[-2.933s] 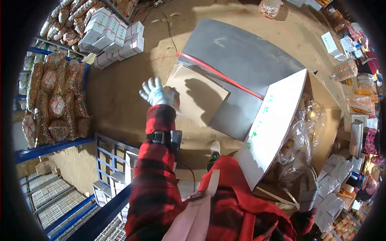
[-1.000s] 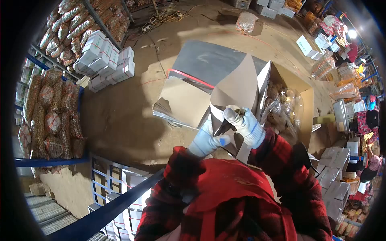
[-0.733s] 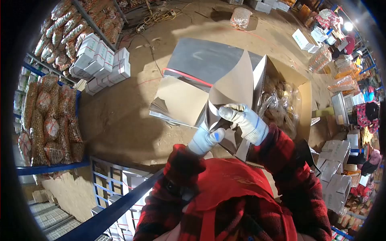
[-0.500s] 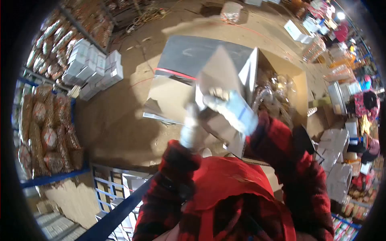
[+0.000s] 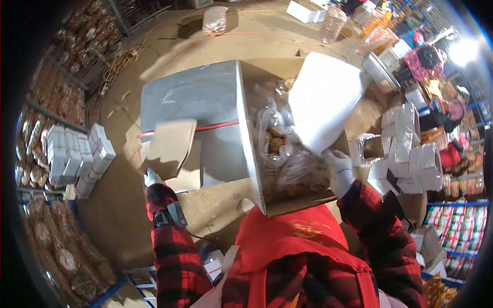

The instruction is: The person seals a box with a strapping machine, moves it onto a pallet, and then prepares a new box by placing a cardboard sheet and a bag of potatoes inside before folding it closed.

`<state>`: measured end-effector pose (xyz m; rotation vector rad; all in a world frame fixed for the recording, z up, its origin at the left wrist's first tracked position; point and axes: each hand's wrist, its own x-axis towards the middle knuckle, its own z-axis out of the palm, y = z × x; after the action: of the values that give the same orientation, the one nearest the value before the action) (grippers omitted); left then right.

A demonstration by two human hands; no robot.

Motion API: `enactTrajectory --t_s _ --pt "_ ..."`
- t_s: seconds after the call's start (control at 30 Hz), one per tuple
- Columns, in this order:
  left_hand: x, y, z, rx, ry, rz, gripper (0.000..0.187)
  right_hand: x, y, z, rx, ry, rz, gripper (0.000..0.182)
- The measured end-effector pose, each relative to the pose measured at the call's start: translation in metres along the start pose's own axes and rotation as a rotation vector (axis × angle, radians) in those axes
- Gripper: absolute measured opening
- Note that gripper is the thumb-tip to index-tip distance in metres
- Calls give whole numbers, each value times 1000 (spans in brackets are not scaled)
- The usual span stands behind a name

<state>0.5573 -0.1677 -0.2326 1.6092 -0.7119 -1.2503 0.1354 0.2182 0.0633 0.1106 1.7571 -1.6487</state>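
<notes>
My left hand (image 5: pixel 153 178) is closed on the near edge of a brown cardboard piece (image 5: pixel 172 146), which lies over a grey surface with a red strap. My right hand (image 5: pixel 341 173) is closed at the near corner of a white cardboard piece (image 5: pixel 326 97), its fingertips partly hidden. This white piece hangs tilted above the right side of an open cardboard box (image 5: pixel 247 128). Inside the box, clear plastic bags (image 5: pixel 298 167) surround brown roundish items (image 5: pixel 276 143), whose kind I cannot make out.
The grey surface (image 5: pixel 187 97) adjoins the box on the left. White cartons (image 5: pixel 77 154) are stacked at the left, and more white boxes (image 5: pixel 408 149) stand at the right. A cable (image 5: pixel 120 66) lies on the floor. At the upper right, a person in pink (image 5: pixel 426 61) bends over.
My hands have moved apart, from close together over a folded cardboard piece. The left went left with brown cardboard; the right went to the box's far right with a white piece. The view has shifted.
</notes>
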Motion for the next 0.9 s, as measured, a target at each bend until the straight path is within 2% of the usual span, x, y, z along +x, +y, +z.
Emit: enactTrajectory --t_s 0.03,0.13,0.2,0.27,0.33,0.37,0.43,0.53,0.6,0.63,0.67,0.7,0.73,0.77,0.8,0.83,0.87,0.9 --pt "26 -22 -8 192 54 19 39 -1 8 -8 -49 -9 89 16" --pt "23 -31 -24 273 -8 -71 47 -11 2 -17 -161 -95 310 18" --pt "-25 -3 -20 222 45 -173 50 -5 -9 -26 -96 -185 321 18" --pt "-121 64 2 58 192 -298 51 -6 -31 -33 -38 -293 343 19" --pt "-112 45 -26 339 406 372 53 -15 -73 -29 177 -402 297 23" --pt "-113 36 -41 490 508 703 54 -4 -84 -40 300 -544 208 24" --pt "-218 116 -6 780 466 852 51 10 -122 -38 548 -815 213 24" --pt "-321 197 53 561 176 1069 44 16 -123 -40 638 -753 207 25" --pt "-391 232 99 439 -92 1157 42 13 -70 -42 397 -736 333 18" --pt "-422 238 122 420 -227 1159 42 20 -46 -43 426 -563 499 15" --pt "-446 232 143 599 -370 1175 40 24 -24 -49 386 -676 562 15" --pt "-466 227 163 778 -515 1180 40 29 5 -58 385 -647 659 18" --pt "-467 211 191 811 -716 1288 45 16 1 -49 347 -435 849 21" --pt "-482 190 210 1040 -769 1332 53 11 -1 -42 243 -339 920 26" --pt "-480 157 236 1426 -793 1196 60 12 -8 -45 241 -452 882 25" --pt "-476 135 247 1628 -849 1150 65 13 -13 -49 239 -562 842 26" --pt "-475 118 256 1750 -892 952 67 18 -10 -61 68 -776 670 27" --pt "-471 117 267 1853 -1004 649 68 22 -12 -72 -101 -980 481 28"
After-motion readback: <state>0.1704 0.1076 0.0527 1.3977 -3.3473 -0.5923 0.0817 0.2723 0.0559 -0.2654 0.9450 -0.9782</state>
